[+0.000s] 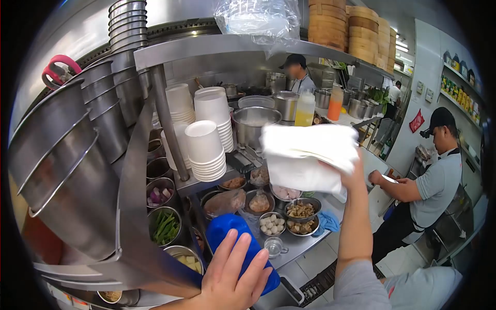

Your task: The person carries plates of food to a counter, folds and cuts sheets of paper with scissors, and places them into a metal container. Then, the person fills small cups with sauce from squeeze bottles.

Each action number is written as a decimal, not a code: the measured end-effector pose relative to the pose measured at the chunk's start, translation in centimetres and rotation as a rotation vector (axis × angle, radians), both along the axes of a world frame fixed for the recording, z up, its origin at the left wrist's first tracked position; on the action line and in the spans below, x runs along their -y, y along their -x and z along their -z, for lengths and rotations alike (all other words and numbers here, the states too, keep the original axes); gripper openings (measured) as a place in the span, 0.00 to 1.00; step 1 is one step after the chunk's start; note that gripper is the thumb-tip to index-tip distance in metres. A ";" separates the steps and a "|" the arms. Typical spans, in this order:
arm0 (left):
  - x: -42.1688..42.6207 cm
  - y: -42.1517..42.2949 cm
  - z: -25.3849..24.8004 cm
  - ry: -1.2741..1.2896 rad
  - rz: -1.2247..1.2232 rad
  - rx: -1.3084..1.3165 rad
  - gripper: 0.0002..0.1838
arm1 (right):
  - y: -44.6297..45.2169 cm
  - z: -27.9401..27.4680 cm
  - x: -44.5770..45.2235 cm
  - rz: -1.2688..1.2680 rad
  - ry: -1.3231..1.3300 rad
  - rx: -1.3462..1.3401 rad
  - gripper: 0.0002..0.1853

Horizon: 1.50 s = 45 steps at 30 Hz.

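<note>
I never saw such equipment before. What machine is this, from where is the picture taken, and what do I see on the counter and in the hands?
There is no machine here: a person works with two bare hands. The only picture comes from a camera worn on the head, looking forward and down, so the edges look curved.

The right hand, raised, holds a white bundle; it is blurred, so I cannot tell if it is cloth or paper. The left hand is spread over a blue object.

On the counter stand bowls with white balls and brown pieces. White tubs are stacked farther back. A co-worker stands at the right.
</note>
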<state>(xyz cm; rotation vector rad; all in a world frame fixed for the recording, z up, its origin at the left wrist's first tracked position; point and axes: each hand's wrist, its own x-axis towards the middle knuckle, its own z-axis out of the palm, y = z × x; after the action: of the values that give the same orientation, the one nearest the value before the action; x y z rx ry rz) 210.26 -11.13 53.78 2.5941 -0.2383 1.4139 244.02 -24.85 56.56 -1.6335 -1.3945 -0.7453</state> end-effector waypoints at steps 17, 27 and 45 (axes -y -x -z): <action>-0.1 0.6 -0.4 -0.008 -0.032 -0.099 0.24 | -5.3 -0.5 -8.0 0.063 0.340 0.117 0.12; -0.2 0.7 -0.5 -0.003 -0.013 -0.101 0.24 | -6.2 -7.7 -5.9 -0.069 0.051 -0.336 0.10; 0.0 0.6 0.2 0.008 -0.030 -0.118 0.24 | -11.2 -13.8 -18.8 0.399 0.751 -0.001 0.27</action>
<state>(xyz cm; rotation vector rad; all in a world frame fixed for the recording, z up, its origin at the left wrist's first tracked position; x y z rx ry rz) 209.69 -11.12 53.61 2.6743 -0.1778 1.2624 255.19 -6.07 70.36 -2.5446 -1.4545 -0.4444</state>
